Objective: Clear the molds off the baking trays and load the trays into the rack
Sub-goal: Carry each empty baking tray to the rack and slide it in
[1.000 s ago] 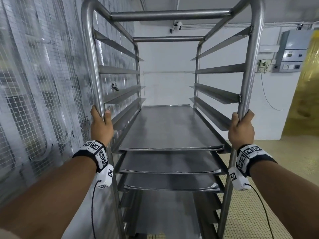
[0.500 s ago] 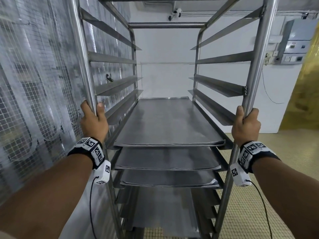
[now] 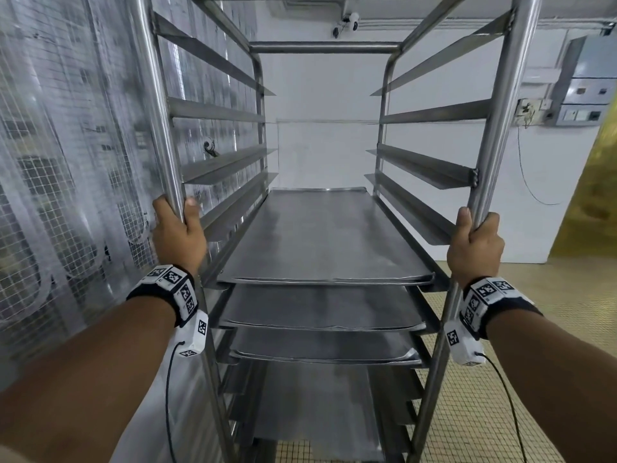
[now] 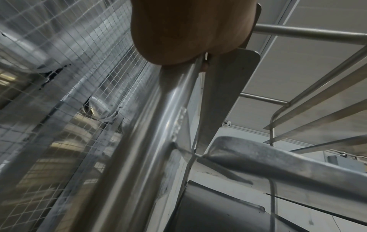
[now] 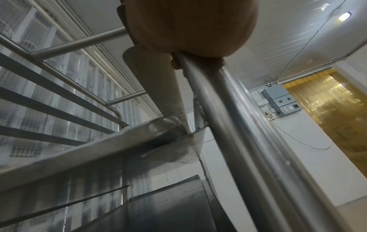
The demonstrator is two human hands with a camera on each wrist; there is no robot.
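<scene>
A tall steel rack [image 3: 500,95] stands right in front of me, its open end facing me. Flat metal baking trays sit on its middle runners: a top tray [image 3: 320,235], a second tray [image 3: 320,305] and a third tray [image 3: 320,345] below, with another lower down. No molds are in view. My left hand [image 3: 178,235] grips the rack's near left post [image 4: 139,141]. My right hand [image 3: 474,245] grips the near right post [image 5: 238,125]. In both wrist views the heel of the hand hides the fingers.
A wire-mesh wall with plastic sheeting [image 3: 66,162] runs close along the rack's left side. A white wall [image 3: 324,145] lies beyond the rack. Tiled floor [image 3: 534,295] stretches to the right, toward a yellow strip curtain [image 3: 594,212] and a grey electrical box [image 3: 587,81].
The rack has come closer and sits higher in view, its top bar now out of frame. Both hands keep their grip on the posts.
</scene>
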